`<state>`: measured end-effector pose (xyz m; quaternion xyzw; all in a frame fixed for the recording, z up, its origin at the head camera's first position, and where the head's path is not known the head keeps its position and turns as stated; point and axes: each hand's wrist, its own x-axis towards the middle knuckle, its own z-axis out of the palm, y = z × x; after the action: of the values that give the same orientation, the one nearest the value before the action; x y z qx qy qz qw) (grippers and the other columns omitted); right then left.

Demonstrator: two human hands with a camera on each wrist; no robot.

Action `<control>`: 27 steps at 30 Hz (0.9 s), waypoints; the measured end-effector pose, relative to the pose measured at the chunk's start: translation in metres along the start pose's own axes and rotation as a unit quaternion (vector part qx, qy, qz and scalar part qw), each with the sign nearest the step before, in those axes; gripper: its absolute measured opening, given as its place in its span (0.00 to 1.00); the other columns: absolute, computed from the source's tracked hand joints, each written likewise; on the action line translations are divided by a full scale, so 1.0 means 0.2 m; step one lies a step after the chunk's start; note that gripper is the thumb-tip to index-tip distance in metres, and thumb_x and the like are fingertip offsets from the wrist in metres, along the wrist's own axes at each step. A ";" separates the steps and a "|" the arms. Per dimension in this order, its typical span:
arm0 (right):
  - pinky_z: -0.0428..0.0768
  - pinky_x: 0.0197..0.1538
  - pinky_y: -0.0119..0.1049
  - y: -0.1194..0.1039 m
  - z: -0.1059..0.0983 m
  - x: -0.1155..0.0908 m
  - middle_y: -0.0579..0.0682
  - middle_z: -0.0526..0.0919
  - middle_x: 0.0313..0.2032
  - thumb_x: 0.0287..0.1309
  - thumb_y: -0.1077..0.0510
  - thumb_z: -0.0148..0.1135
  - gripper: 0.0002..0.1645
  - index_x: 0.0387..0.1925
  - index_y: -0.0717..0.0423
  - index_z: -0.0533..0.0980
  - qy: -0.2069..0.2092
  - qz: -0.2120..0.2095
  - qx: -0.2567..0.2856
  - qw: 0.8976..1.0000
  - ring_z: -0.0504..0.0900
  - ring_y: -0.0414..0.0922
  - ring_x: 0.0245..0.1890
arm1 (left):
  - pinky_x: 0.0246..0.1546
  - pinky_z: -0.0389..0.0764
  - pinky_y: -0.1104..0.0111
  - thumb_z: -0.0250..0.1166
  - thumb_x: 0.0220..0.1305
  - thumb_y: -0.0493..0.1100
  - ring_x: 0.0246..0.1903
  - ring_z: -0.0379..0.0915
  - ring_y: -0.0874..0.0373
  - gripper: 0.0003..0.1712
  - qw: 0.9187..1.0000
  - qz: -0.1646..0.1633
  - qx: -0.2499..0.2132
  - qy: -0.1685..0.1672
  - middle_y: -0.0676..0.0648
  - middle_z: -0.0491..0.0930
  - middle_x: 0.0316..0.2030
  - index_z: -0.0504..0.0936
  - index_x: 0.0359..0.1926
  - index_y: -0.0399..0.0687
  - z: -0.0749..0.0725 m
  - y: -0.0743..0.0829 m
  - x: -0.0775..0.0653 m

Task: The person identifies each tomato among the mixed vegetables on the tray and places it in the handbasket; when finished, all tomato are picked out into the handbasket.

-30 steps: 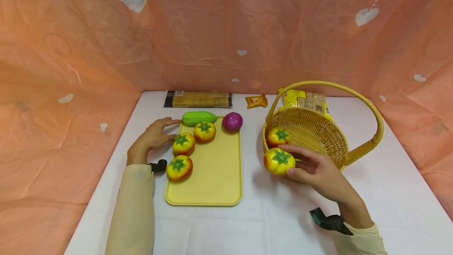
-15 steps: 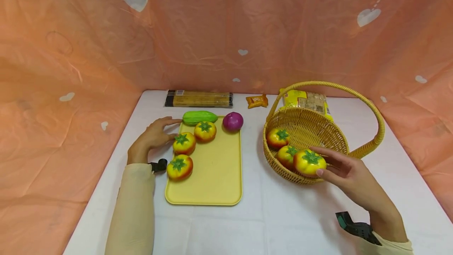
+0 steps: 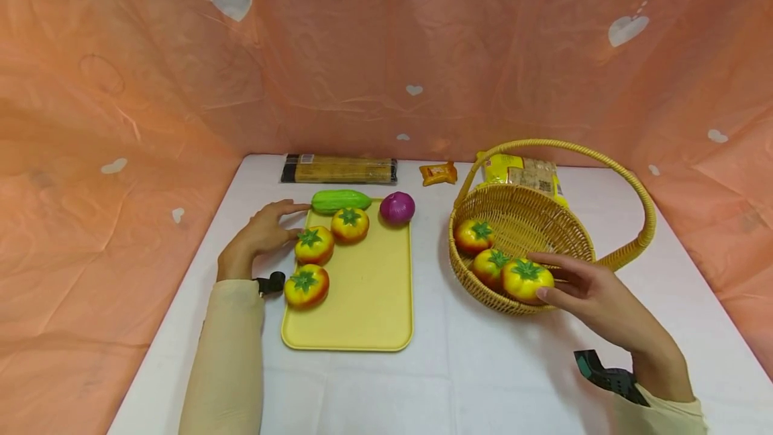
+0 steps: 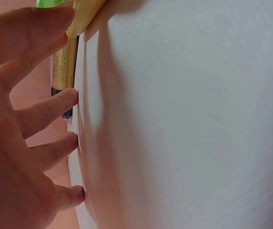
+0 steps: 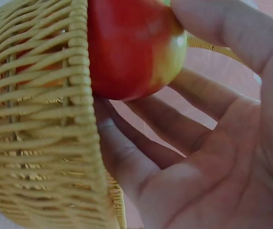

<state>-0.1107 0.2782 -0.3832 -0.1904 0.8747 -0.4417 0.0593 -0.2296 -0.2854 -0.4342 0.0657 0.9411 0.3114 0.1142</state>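
Note:
My right hand (image 3: 594, 297) pinches a yellow-red tomato (image 3: 527, 280) with a green leafy top at the near rim of the wicker basket (image 3: 537, 223). In the right wrist view the tomato's red underside (image 5: 127, 52) shows just beside the basket rim, with the thumb on it. Two other tomatoes lie inside, a far one (image 3: 474, 237) and a near one (image 3: 489, 268). My left hand (image 3: 260, 233) rests by the left edge of the yellow tray (image 3: 368, 301), fingers spread. On that tray sit three tomatoes (image 3: 315, 245), a green cucumber-like vegetable (image 3: 341, 201) and a purple onion (image 3: 397, 209).
A high arched handle (image 3: 643, 220) rises over the basket. Along the back lie a pack of dry noodles (image 3: 344, 170), a small orange packet (image 3: 439, 173) and a yellow food bag (image 3: 525, 173). White cloth covers the table; an orange curtain (image 3: 386, 52) stands behind.
My right hand has carried its tomato rightward along the near basket rim, uncovering the near tomato inside. Over the last half second it shifted only slightly. My left hand stays put.

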 end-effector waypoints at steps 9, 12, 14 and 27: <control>0.86 0.54 0.23 -0.01 0.07 0.10 0.59 0.86 0.64 0.71 0.59 0.74 0.28 0.70 0.53 0.81 -0.020 0.008 -0.001 1.000 0.86 0.30 0.56 | 0.79 0.48 0.25 0.69 0.72 0.42 0.82 0.50 0.24 0.34 1.000 0.007 0.003 0.002 0.27 0.58 0.83 0.77 0.77 0.47 0.00 -0.01 0.00; 0.86 0.56 0.25 -0.01 0.10 0.13 0.57 0.87 0.63 0.70 0.56 0.76 0.27 0.68 0.52 0.83 -0.020 0.007 -0.031 0.999 0.89 0.35 0.56 | 0.79 0.48 0.25 0.69 0.72 0.41 0.82 0.50 0.24 0.34 1.000 0.010 0.002 0.003 0.27 0.58 0.83 0.77 0.77 0.47 0.01 -0.01 0.00; 0.86 0.56 0.26 0.00 0.12 0.15 0.56 0.88 0.62 0.68 0.53 0.77 0.27 0.67 0.51 0.84 -0.017 0.007 -0.055 0.998 0.90 0.41 0.55 | 0.79 0.48 0.24 0.69 0.72 0.41 0.82 0.50 0.24 0.34 1.000 0.010 0.002 0.002 0.27 0.58 0.83 0.77 0.77 0.47 0.01 -0.01 0.00; 0.88 0.61 0.48 -0.03 0.18 0.20 0.57 0.89 0.62 0.65 0.52 0.80 0.29 0.66 0.52 0.84 0.014 0.009 -0.118 0.993 0.90 0.59 0.58 | 0.78 0.42 0.22 0.68 0.73 0.42 0.83 0.48 0.24 0.35 1.000 -0.013 0.001 -0.006 0.27 0.57 0.83 0.76 0.78 0.48 0.00 0.00 0.01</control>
<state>-0.1367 0.2326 -0.3966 -0.1816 0.9232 -0.3375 0.0278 -0.2310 -0.2854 -0.4352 0.0557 0.9414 0.3089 0.1235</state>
